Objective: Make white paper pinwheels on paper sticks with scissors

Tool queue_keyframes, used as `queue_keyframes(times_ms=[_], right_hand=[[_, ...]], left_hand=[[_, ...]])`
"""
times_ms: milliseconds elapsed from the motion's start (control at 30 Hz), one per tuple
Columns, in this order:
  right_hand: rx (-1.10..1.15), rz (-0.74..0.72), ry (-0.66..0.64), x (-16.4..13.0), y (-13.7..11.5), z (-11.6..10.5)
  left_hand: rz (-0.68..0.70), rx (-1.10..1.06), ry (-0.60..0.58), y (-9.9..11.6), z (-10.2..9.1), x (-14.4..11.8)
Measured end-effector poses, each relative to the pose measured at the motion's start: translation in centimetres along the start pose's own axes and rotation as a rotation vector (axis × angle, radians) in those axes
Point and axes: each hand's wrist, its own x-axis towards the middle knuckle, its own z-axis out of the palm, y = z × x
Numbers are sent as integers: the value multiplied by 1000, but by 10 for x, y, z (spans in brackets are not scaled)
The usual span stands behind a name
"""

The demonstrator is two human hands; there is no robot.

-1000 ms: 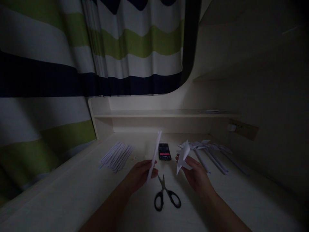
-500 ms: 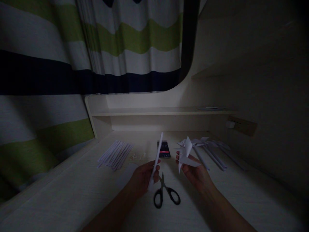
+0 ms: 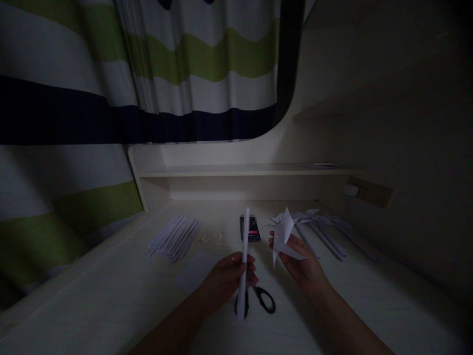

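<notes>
My left hand (image 3: pixel 231 273) is closed around a rolled white paper stick (image 3: pixel 245 246), held nearly upright above the desk. Its lower end passes in front of a pair of black-handled scissors (image 3: pixel 266 300), hiding part of them. To the right, my right hand (image 3: pixel 301 259) grips a folded white paper pinwheel (image 3: pixel 284 234) by its underside, blades facing left and up. The two pieces are apart. Beyond the stick lies a phone (image 3: pixel 253 235) with a lit screen, partly covered by it.
A bundle of paper sticks (image 3: pixel 175 236) lies at the left, beside small pale bits (image 3: pixel 210 239) and a paper sheet (image 3: pixel 195 268). Several pinwheels on sticks (image 3: pixel 327 239) lie at the right. Behind are a low shelf (image 3: pixel 240 171), a striped curtain (image 3: pixel 207 59) and a wall socket (image 3: pixel 373 192).
My left hand has moved right and slightly toward me, bringing the paper stick more upright and over the scissors. The right hand with the pinwheel has stayed almost still.
</notes>
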Motion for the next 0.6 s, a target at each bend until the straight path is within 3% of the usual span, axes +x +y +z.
queue_keyframes(times_ms=[100,233,367,600], right_hand=[[-1,39,-1,-4,-4,6],[-70,95,-28,-11,0,14],[-192,-17,-67,-16,6,20],[-324,-201,-165,-32,4,39]], left_hand=[[25,7,3,1,1,0],[-22,59,117,3,3,0],[-77,25,167,8,6,-2],[-23,25,216,11,14,-4]])
